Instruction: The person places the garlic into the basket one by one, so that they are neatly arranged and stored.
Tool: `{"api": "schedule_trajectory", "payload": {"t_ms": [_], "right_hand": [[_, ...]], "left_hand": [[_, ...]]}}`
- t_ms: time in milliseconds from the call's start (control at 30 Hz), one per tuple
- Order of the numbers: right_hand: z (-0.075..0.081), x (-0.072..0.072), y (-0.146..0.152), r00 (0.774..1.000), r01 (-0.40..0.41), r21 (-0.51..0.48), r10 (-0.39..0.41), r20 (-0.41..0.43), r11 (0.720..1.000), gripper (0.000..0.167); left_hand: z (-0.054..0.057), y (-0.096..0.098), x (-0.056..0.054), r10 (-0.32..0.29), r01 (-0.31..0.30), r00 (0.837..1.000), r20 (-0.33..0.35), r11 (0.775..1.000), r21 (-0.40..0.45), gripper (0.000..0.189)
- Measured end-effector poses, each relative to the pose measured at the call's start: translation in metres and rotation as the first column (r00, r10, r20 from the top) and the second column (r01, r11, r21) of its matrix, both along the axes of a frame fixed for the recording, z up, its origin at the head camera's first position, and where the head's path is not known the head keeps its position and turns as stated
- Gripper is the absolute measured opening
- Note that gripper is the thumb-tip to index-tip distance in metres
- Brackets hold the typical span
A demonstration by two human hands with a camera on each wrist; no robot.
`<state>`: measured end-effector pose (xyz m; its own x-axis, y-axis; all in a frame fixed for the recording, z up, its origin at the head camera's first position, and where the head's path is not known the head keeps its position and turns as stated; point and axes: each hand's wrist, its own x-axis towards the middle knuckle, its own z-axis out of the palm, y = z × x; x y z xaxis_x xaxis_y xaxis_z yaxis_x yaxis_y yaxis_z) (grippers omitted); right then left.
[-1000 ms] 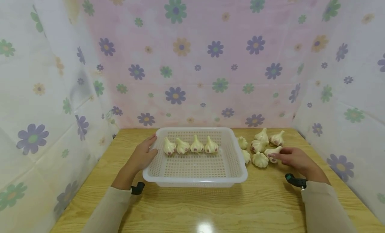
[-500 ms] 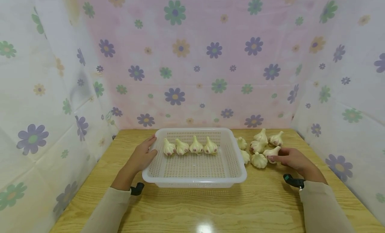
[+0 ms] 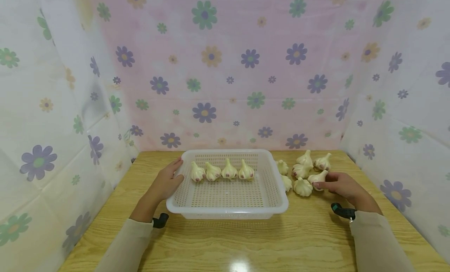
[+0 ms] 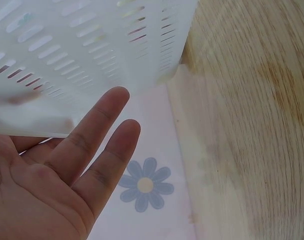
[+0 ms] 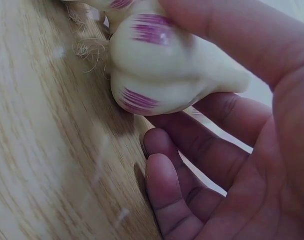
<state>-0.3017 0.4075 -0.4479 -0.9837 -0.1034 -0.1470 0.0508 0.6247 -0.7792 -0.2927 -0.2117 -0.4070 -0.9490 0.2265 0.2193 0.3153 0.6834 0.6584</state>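
Observation:
My left hand [image 3: 169,181] holds the left side of a white perforated plastic basket [image 3: 226,210], thumb over the rim. In the left wrist view two fairly straight fingers [image 4: 109,112] of it lie along the outside of the basket wall. A row of several garlic bulbs [image 3: 229,171] with purple marks lies inside, towards the back. Right of the basket, my right hand [image 3: 346,187] grips a garlic bulb [image 3: 318,180] at the near side of a loose group. The right wrist view shows the thumb above this bulb [image 5: 162,65] and fingers beneath, close over the table.
Several more garlic bulbs lie on the wooden table [image 3: 225,240] around the held one, including a bulb [image 3: 303,187] just left of it and another [image 3: 322,162] behind. Two sit partly hidden behind the basket's right rim. Flowered cloth [image 3: 225,69] encloses the back and sides.
The right hand has shifted very slightly left with the garlic bulb between its fingers, and the head view has moved a little. The left hand and basket stay put.

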Motion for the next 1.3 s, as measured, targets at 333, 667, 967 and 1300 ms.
{"api": "schedule_trajectory", "payload": {"t_ms": [333,667,967,1300], "right_hand": [[0.003,0.001,0.000,1.000,-0.018,0.051,0.019,-0.019,0.999,0.051],[0.004,0.001,-0.001,1.000,0.018,-0.020,-0.018,-0.022,1.000,0.045],[0.014,0.003,-0.002,0.999,0.048,-0.064,-0.049,-0.017,0.997,0.050],[0.023,0.006,-0.006,0.996,0.041,-0.010,-0.042,-0.081,0.999,0.057]], "left_hand": [[0.001,-0.001,-0.001,-0.002,0.002,1.000,0.000,1.000,-0.001,0.066],[0.000,-0.002,0.000,-0.008,0.008,1.000,0.002,1.000,-0.003,0.066],[-0.001,-0.002,-0.001,0.001,-0.001,1.000,0.005,1.000,0.002,0.066],[-0.001,-0.001,-0.002,-0.014,0.014,1.000,0.006,1.000,0.005,0.065]]}}
